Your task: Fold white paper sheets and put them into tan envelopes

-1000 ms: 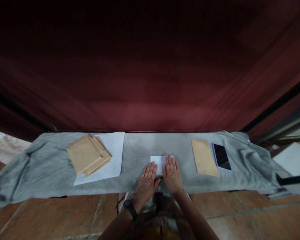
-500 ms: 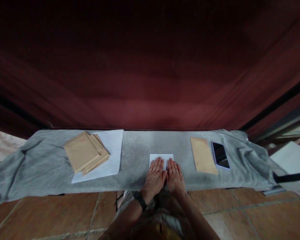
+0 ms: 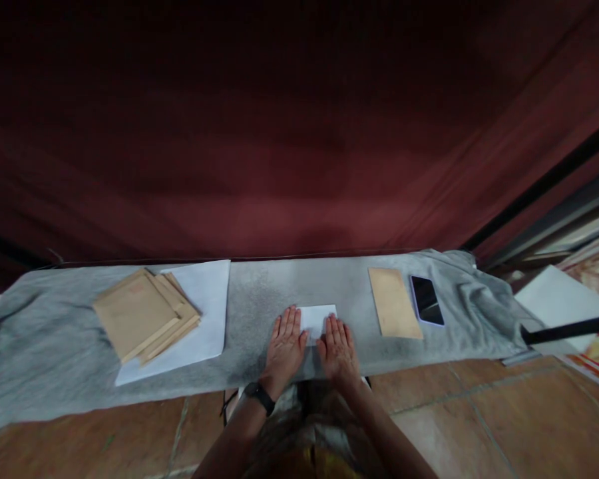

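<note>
- cloth (image 3: 252,293): bare strip between white sheet (image 3: 213,326) and left hand (image 3: 283,349); another between right hand (image 3: 338,352) and brown paper (image 3: 395,303); far band past the fingertips, also open.
- hands: narrow gap between them, over small paper (image 3: 317,319).
- obstacle, left: brown stack (image 3: 140,313), overlapping the sheet.
- obstacles, right: brown paper and phone (image 3: 427,301), close together; then rumpled folds (image 3: 484,306).
- rear limit: red backdrop (image 3: 289,223), full cloth width.
- right end: black bar (image 3: 569,329).
</note>
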{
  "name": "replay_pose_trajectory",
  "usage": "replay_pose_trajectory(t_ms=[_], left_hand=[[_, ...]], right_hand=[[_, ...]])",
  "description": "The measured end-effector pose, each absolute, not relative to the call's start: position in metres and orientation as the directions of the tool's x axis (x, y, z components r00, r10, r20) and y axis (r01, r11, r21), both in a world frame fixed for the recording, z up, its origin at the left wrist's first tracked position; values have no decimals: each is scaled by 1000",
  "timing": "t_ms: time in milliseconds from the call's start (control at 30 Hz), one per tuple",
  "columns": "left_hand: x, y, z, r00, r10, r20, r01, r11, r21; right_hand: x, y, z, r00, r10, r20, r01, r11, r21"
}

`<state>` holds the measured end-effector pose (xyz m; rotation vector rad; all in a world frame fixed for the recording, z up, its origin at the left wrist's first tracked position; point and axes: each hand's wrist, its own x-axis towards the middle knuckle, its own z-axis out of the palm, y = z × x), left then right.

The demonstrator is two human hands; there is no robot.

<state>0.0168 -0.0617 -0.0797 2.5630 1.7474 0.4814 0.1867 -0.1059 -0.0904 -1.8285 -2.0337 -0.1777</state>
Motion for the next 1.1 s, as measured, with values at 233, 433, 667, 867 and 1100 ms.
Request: replay_pose_trajectory(t_ms=[233, 433, 667, 867, 1100], left_hand=[[18, -61, -75, 349, 909, 226, 906, -389, 166], [17, -61, -74, 346, 905, 249, 900, -395, 183], [2, -65, -71, 440, 859, 260, 854, -491, 175], [-13, -67, -77, 585, 803, 118, 805, -592, 40], [-9, -64, -80, 629, 774, 71, 777, -628, -49]], right_hand=[[179, -76, -80, -51, 968, 246, 977, 99, -188], [195, -75, -85, -7, 954, 300, 982, 64, -179], [213, -82, -91, -8, 936, 353, 982, 74, -174], [212, -80, -89, 11, 946, 323, 980, 54, -192], [220, -80, -94, -16, 910, 414, 959, 132, -252]])
